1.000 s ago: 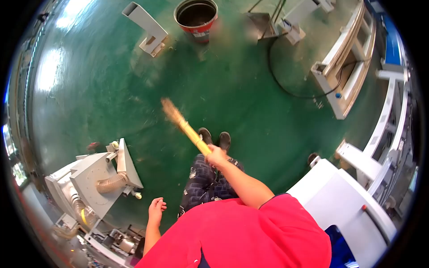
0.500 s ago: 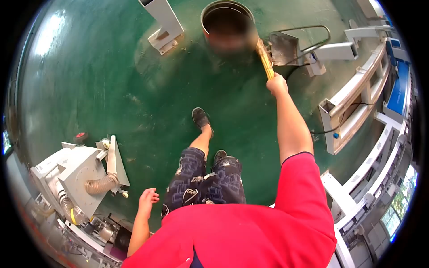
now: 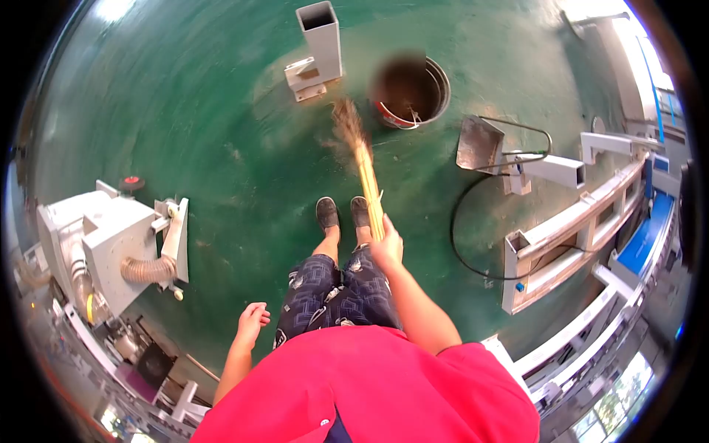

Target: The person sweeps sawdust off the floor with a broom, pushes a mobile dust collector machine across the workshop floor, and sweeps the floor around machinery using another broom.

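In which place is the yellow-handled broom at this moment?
In the head view, the broom is near the centre, held in the right hand; its bristles point toward the gap between the white post and the bucket.

No text, number or sign is coming through legibly. The red bucket (image 3: 390, 114) is carrying pale marks on its outer wall, partly blurred and too small to make out, while the person's dark patterned shorts (image 3: 314, 295) are bearing whitish printed motifs in which no word is standing out clearly enough to read.
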`<action>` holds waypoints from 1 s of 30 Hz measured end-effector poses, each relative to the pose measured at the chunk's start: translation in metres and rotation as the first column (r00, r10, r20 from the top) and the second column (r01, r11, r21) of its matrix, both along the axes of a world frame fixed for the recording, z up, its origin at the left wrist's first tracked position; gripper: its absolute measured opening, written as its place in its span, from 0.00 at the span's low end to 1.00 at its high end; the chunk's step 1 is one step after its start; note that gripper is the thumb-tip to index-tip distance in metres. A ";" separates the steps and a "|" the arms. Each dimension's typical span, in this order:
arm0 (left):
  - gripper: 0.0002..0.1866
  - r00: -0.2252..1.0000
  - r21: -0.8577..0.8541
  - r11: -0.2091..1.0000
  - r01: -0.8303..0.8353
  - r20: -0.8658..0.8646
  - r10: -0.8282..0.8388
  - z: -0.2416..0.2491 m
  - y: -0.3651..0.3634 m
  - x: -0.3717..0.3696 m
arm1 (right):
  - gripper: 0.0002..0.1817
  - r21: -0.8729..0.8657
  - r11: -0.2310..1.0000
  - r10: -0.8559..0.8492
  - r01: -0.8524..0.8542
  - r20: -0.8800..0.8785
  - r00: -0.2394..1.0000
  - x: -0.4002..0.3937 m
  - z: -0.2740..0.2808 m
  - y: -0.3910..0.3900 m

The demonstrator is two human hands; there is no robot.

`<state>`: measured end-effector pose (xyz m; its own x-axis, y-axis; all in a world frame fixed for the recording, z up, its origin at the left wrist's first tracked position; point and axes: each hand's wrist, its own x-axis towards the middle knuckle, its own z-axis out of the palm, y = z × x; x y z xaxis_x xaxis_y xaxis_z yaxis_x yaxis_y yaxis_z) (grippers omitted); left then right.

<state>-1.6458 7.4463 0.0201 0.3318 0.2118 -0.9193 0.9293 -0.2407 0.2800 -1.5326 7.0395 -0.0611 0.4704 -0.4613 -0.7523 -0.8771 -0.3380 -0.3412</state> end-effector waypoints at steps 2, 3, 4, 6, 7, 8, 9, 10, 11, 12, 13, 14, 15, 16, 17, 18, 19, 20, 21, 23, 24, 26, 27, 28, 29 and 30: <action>0.14 0.994 0.016 0.995 -0.101 0.043 0.100 0.001 -0.014 -0.011 | 0.40 -0.065 0.995 0.079 -0.074 0.074 0.994 0.067 -0.020 -0.013; 0.14 0.994 0.049 0.993 -0.107 0.042 0.105 0.007 -0.022 -0.020 | 0.40 -0.107 0.988 0.128 -0.115 0.126 0.984 0.097 -0.038 -0.021; 0.14 0.991 0.055 0.990 -0.128 0.040 0.126 0.013 -0.029 -0.034 | 0.39 -0.156 0.975 0.181 -0.159 0.142 0.973 0.130 -0.059 -0.027; 0.14 0.986 0.089 0.982 -0.168 0.002 0.168 0.017 -0.037 -0.064 | 0.27 -0.148 0.963 0.235 -0.223 0.067 0.970 0.194 -0.092 -0.032; 0.14 0.983 0.112 0.978 -0.177 -0.020 0.181 0.022 -0.042 -0.081 | 0.22 -0.115 0.954 0.279 -0.276 0.012 0.960 0.218 -0.091 -0.024; 0.14 0.981 0.133 0.974 -0.182 -0.045 0.189 0.027 -0.046 -0.095 | 0.21 -0.082 0.941 0.324 -0.328 -0.055 0.944 0.232 -0.098 -0.011; 0.14 0.978 0.150 0.971 -0.188 -0.061 0.199 0.030 -0.051 -0.109 | 0.21 -0.103 0.917 0.380 -0.385 -0.060 0.923 0.228 -0.106 0.003; 0.14 0.969 0.170 0.963 -0.209 -0.097 0.228 0.030 -0.053 -0.125 | 0.21 -0.105 0.877 0.467 -0.468 -0.038 0.883 0.211 -0.114 0.015; 0.14 0.958 0.154 0.959 -0.238 -0.124 0.258 0.031 -0.053 -0.143 | 0.22 -0.117 0.830 0.548 -0.546 -0.013 0.836 0.183 -0.117 0.023; 0.13 0.946 0.134 0.952 -0.273 -0.144 0.292 0.029 -0.053 -0.158 | 0.21 -0.076 0.784 0.618 -0.616 0.012 0.786 0.156 -0.113 0.028; 0.13 0.931 0.112 0.943 -0.313 -0.161 0.328 0.027 -0.060 -0.158 | 0.28 -0.022 0.802 0.598 -0.597 0.028 0.801 0.131 -0.104 0.030; 0.13 0.925 0.131 0.944 -0.303 -0.197 0.324 0.029 -0.063 -0.160 | 0.33 -0.002 0.836 0.548 -0.549 0.035 0.835 0.109 -0.093 0.029; 0.14 0.913 0.116 0.927 -0.355 -0.168 0.371 0.032 -0.067 -0.157 | 0.37 0.025 0.865 0.501 -0.502 0.031 0.865 0.088 -0.079 0.028; 0.14 0.895 0.107 0.907 -0.408 -0.148 0.420 0.037 -0.071 -0.156 | 0.40 0.031 0.880 0.474 -0.474 0.001 0.881 0.073 -0.064 0.023; 0.14 0.874 0.097 0.882 -0.461 -0.123 0.471 0.039 -0.074 -0.157 | 0.43 0.034 0.894 0.447 -0.446 -0.024 0.894 0.064 -0.047 0.017; 0.14 0.884 0.118 0.889 -0.442 -0.110 0.454 0.039 -0.075 -0.159 | 0.43 -0.008 0.906 0.424 -0.424 -0.011 0.906 0.059 -0.035 0.013; 0.15 0.891 0.117 0.895 -0.431 -0.098 0.442 0.042 -0.076 -0.156 | 0.43 0.009 0.907 0.421 -0.421 -0.024 0.907 0.064 -0.024 0.004; 0.15 0.889 0.113 0.893 -0.435 -0.104 0.446 0.038 -0.075 -0.161 | 0.43 -0.071 0.879 0.475 -0.472 0.030 0.880 0.073 -0.027 -0.006; 0.15 0.889 0.106 0.895 -0.433 -0.112 0.444 0.033 -0.072 -0.167 | 0.42 -0.154 0.847 0.524 -0.509 0.077 0.848 0.088 -0.033 -0.015; 0.15 0.876 0.090 0.888 -0.451 -0.145 0.460 0.017 -0.063 -0.187 | 0.41 -0.271 0.812 0.559 -0.516 0.109 0.822 0.136 -0.059 -0.027; 0.15 0.867 0.089 0.881 -0.464 -0.161 0.472 0.010 -0.060 -0.197 | 0.38 -0.325 0.795 0.566 -0.512 0.094 0.819 0.163 -0.076 -0.028; 0.15 0.868 0.078 0.884 -0.460 -0.168 0.467 0.011 -0.054 -0.221 | 0.31 -0.296 0.731 0.629 -0.615 -0.057 0.775 0.206 -0.094 -0.003; 0.15 0.876 0.069 0.890 -0.451 -0.158 0.456 0.006 -0.042 -0.225 | 0.27 -0.227 0.694 0.665 -0.684 -0.164 0.729 0.224 -0.090 0.019; 0.14 0.874 0.068 0.889 -0.452 -0.167 0.457 0.004 -0.032 -0.227 | 0.25 -0.212 0.665 0.698 -0.716 -0.167 0.697 0.207 -0.115 0.036; 0.14 0.870 0.070 0.885 -0.461 -0.161 0.466 0.002 -0.021 -0.231 | 0.23 -0.204 0.634 0.728 -0.746 -0.166 0.665 0.190 -0.137 0.055; 0.14 0.866 0.071 0.879 -0.471 -0.155 0.476 0.001 -0.007 -0.237 | 0.23 -0.201 0.597 0.766 -0.777 -0.147 0.626 0.160 -0.126 0.082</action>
